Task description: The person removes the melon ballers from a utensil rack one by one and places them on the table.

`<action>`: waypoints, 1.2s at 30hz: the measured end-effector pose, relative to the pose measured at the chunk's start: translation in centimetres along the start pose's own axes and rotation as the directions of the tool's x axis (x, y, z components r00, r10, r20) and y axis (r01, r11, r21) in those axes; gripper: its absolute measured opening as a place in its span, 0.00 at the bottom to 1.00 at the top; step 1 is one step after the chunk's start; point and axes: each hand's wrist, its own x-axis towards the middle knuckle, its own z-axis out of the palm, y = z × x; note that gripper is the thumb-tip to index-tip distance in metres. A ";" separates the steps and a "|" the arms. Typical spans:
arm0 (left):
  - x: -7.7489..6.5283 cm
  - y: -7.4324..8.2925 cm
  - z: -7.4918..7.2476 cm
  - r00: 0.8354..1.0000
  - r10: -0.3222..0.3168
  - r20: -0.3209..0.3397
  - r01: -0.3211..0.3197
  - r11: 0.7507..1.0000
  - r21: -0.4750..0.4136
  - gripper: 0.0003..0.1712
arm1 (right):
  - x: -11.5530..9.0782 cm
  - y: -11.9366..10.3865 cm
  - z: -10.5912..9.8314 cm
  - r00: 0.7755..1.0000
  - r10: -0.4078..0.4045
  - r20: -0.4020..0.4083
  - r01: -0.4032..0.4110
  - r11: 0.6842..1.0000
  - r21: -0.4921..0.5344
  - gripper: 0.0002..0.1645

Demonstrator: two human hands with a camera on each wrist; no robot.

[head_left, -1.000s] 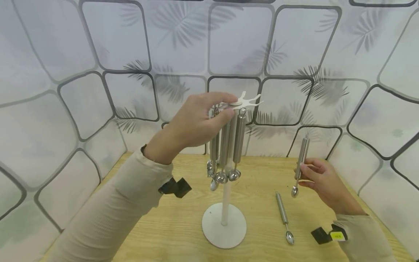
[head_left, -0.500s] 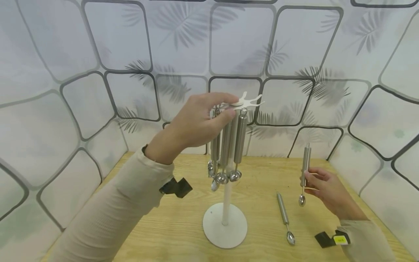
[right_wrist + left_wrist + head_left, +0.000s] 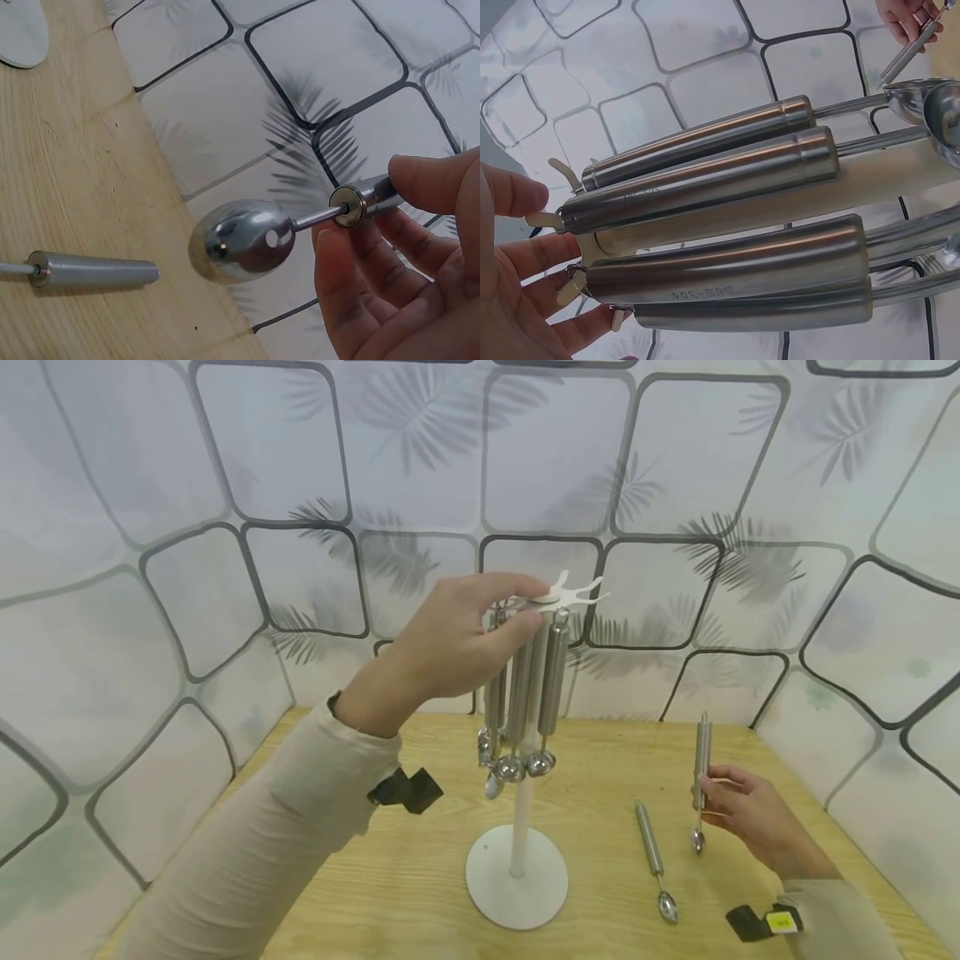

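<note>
My left hand (image 3: 457,631) pinches the centre of the branched white top (image 3: 573,597) of a hanging stand, thumb and index finger across it. Several steel melon ballers (image 3: 705,180) hang from its hooks, round bowls downward; my fingers hide some of the hooks. Off to the right, my right hand (image 3: 753,818) holds another melon baller (image 3: 703,752) by its handle, upright above the table. Its oval bowl (image 3: 251,240) points down and stays apart from the tabletop. A similar melon baller (image 3: 649,843) lies between that hand and the stand.
The stand's round white base (image 3: 517,902) rests on the pale wooden table (image 3: 375,868). Patterned wall covering (image 3: 555,452) closes off the back and both sides. Each wrist wears a black camera strap (image 3: 405,791).
My right hand has lowered the melon baller toward the table and shifted it slightly right. My left hand keeps its hold on the stand's top, and the lying melon baller is unmoved.
</note>
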 end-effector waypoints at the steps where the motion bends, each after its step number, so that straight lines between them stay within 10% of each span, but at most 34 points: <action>1: 0.0 0.0 0.0 1.000 0.000 -0.001 0.000 1.000 0.003 0.22 | 0.0 0.2 -0.1 1.000 0.007 -0.001 -0.007 1.000 -0.003 0.07; 36: -0.1 -0.1 0.1 1.000 0.015 -0.017 -0.015 1.000 -0.010 0.21 | -0.1 5.7 -1.7 0.949 0.311 0.049 -0.299 0.938 -0.173 0.21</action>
